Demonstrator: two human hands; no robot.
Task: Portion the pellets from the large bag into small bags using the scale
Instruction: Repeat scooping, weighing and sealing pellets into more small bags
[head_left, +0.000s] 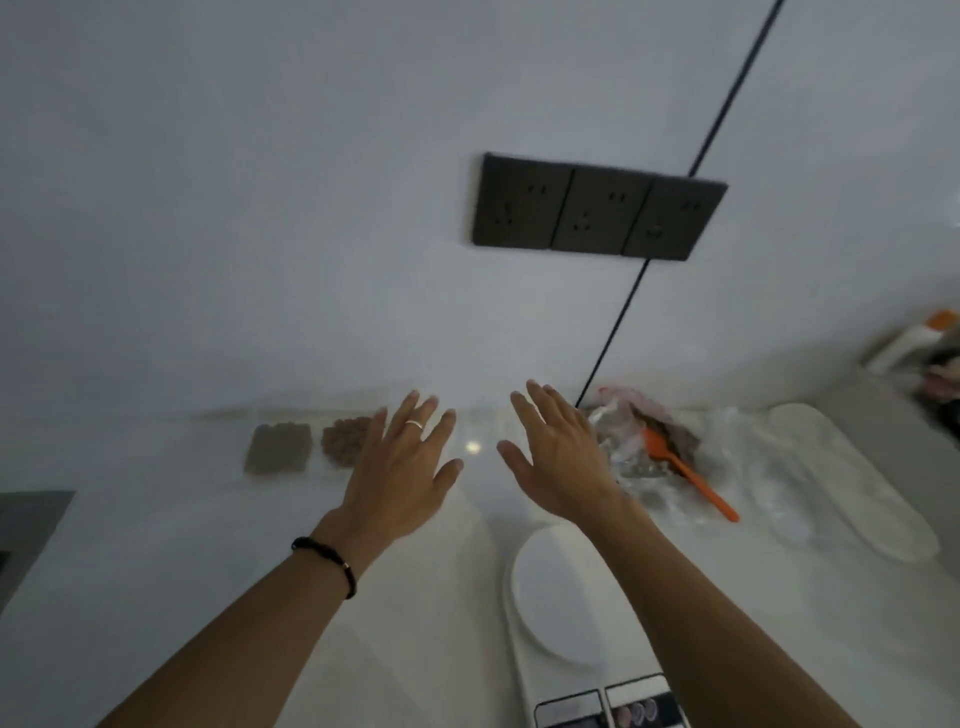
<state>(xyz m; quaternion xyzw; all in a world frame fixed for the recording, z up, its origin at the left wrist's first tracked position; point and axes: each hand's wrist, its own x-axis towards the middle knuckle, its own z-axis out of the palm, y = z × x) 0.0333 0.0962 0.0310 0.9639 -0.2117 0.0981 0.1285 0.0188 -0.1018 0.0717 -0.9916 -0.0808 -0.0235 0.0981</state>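
Hands: two, both stretched out over the counter, backs up; the left hand (402, 470) has its fingers spread wide and holds nothing, a pale ring on one finger and a dark beaded bracelet (328, 564) at the wrist; the right hand (558, 457) is flat with fingers straight and holds nothing
Filled small bags: two flat clear packets of brown pellets, side by side near the wall on the left; the left filled packet (279, 448) in full view, the right filled packet (343, 441) partly hidden behind the left hand's fingers
Large bag: one crumpled clear plastic bag of brown pellets (631, 434), lying open to the right of the right hand, near the wall
Scoop: one orange plastic scoop (685, 470), head in the large bag's pellets, handle pointing out toward the near right
Scale: one white kitchen scale with a round platform (558, 603), under the right forearm, which covers its right edge
Other things: clear plastic sheets or empty bags (779, 483), too blurred to count, on a pale oblong mat at the right; a blurred clutter with an orange-capped bottle (930, 332) at the far right
Surface: white glossy countertop (182, 561) with one bright light spot between the hands
Room: plain white wall carrying one dark triple socket panel (597, 210); one black cable (618, 312) runs down the wall to the counter by the large bag
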